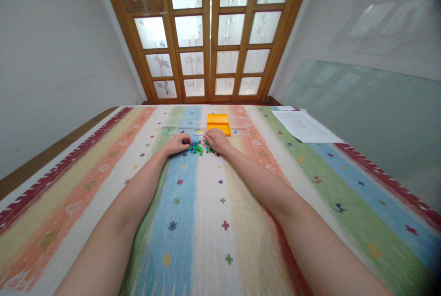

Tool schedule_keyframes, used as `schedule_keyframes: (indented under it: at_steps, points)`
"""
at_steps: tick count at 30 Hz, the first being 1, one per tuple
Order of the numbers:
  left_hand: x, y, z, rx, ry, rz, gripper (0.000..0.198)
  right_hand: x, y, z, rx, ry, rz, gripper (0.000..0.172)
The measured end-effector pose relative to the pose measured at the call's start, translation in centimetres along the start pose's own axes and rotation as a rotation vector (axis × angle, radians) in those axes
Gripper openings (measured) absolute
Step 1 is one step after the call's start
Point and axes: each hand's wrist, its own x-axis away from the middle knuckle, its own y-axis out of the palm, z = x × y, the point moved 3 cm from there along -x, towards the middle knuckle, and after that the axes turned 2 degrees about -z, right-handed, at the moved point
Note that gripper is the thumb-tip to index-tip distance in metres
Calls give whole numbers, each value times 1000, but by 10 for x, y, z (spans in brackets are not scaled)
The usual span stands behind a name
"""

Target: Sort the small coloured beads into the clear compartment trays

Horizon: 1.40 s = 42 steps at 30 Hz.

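A small heap of tiny blue, green and dark pieces (196,148) lies on the striped tablecloth between my hands. At its left edge is my left hand (177,143), its fingers curled and closed, with something dark by the fingertips. My right hand (217,139) reaches over the right part of the heap, fingers bent down and together. Whatever the right fingers pinch, if anything, is too small to make out. Just beyond the right hand sits an open yellow box (218,119) with a divider across it.
Clear plastic trays lie on both sides of the yellow box; the left tray (168,122) holds a few green pieces, the right tray (244,123) a blue one. Paper sheets (305,126) rest at the far right of the tablecloth (210,222). Glazed wooden doors (212,34) stand behind the table.
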Motion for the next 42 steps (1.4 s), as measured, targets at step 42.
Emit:
schedule_keyframes:
  at_steps: [42]
  points:
    - [-4,4,-12,-289,-117,206,24,2,13,-37,-108,-227,-220,37]
